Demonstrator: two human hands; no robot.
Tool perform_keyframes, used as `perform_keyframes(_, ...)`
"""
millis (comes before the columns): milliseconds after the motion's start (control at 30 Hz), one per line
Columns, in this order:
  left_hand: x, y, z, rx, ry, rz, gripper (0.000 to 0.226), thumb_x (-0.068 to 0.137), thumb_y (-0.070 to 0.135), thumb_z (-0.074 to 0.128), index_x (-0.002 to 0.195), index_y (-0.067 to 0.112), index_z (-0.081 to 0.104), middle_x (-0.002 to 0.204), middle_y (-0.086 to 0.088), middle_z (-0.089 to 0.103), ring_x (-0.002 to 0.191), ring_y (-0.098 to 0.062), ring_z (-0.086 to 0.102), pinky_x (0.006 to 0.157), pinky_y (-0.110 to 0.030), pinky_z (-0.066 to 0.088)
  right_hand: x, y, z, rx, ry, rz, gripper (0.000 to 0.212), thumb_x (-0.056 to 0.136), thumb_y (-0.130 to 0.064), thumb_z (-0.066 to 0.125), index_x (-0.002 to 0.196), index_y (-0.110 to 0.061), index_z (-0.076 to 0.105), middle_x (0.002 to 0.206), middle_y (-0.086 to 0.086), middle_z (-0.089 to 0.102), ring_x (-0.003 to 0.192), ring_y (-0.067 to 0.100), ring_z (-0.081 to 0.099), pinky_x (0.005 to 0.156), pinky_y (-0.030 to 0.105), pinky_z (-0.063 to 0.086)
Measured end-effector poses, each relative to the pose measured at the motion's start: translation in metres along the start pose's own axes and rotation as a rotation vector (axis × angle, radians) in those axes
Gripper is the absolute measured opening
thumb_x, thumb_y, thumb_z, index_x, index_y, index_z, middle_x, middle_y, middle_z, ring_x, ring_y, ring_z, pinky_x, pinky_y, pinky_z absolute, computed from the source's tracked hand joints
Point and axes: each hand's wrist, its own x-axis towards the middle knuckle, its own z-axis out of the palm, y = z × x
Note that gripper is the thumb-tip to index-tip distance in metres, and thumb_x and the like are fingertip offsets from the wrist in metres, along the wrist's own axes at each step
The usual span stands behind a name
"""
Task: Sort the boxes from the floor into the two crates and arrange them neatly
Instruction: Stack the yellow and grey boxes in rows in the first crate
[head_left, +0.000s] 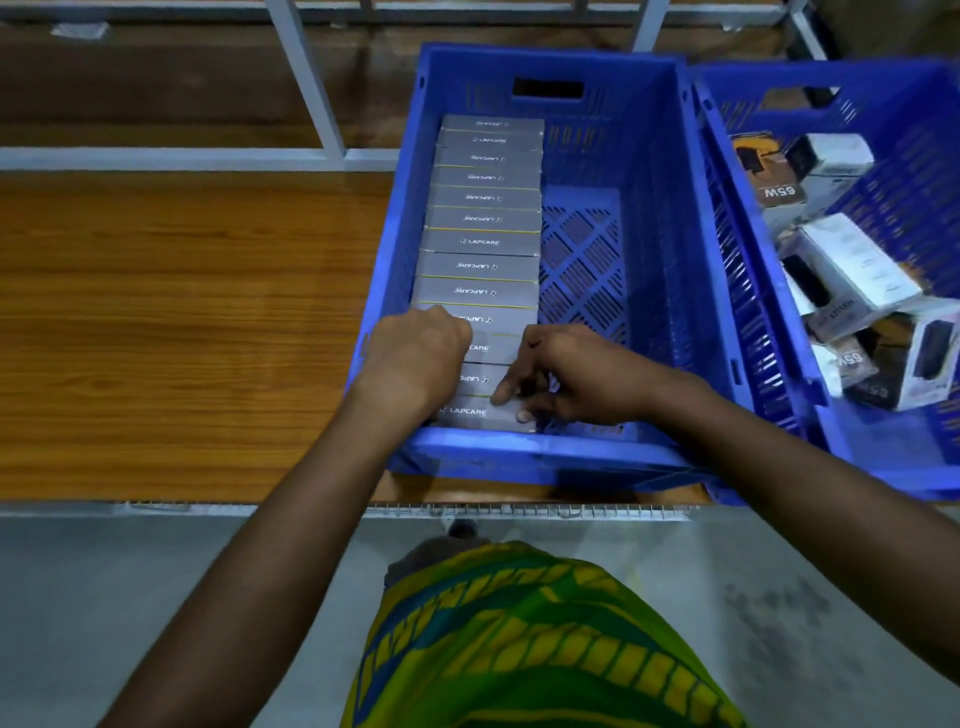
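Observation:
A blue crate (670, 260) stands on a wooden shelf. Along its left wall runs a tidy row of several grey Lapcare boxes (485, 241), standing on edge. My left hand (415, 358) rests curled on the left ends of the nearest boxes. My right hand (566, 379) has its fingers on the right end of the nearest grey box (478, 413), by the crate's front wall. A second blue crate (883, 98) to the right holds several white and black 65W boxes (852, 270), lying jumbled.
The wooden shelf (182, 322) stretches left of the crates, framed by white metal posts (311, 88). Its front metal edge (519, 512) lies below the crates. Grey floor (130, 597) and my green-yellow patterned clothing (519, 639) fill the bottom.

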Motion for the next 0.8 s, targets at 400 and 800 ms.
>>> perform_keyframes(400, 0.016, -0.014, -0.021, -0.392, -0.102, 0.151, 0.037, 0.065, 0.051, 0.09, 0.086, 0.025, 0.074, 0.086, 0.005, 0.068, 0.085, -0.017, 0.063, 0.074, -0.03, 0.05, 0.006, 0.002, -0.002, 0.355, 0.283, 0.404, 0.031, 0.089, -0.042, 0.075, 0.101, -0.015, 0.064, 0.093, 0.002, 0.068, 0.08, 0.012, 0.058, 0.076, 0.035, 0.047)
perform_keyframes(800, 0.189, -0.006, -0.01, -0.485, 0.162, -0.047, 0.065, 0.107, 0.043, 0.026, 0.161, 0.01, 0.01, 0.17, -0.008, 0.0, 0.156, -0.028, -0.003, 0.126, -0.045, 0.002, 0.116, 0.065, -0.04, 1.547, 0.7, 0.913, 0.1, 0.091, -0.083, 0.014, 0.163, -0.013, 0.017, 0.167, 0.012, 0.023, 0.15, 0.033, 0.032, 0.122, 0.053, 0.028)
